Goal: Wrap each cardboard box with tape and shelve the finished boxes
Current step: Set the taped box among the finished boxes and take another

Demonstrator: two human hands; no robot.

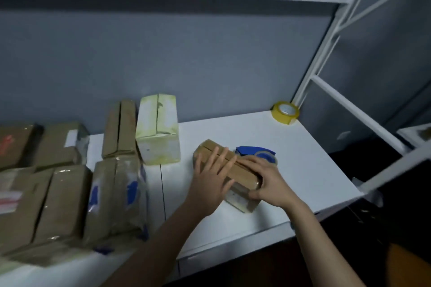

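A small brown cardboard box lies on the white table, partly covered in clear tape at its near end. My left hand rests flat on the box's top and left side, fingers spread. My right hand grips the box's right near corner, thumb on the front face. Just behind my right hand sits a blue tape dispenser on the table, touching the box's far right side.
Several taped brown boxes crowd the table's left side, with a pale yellowish box standing upright behind. A yellow tape roll sits at the back right corner by the white shelf frame.
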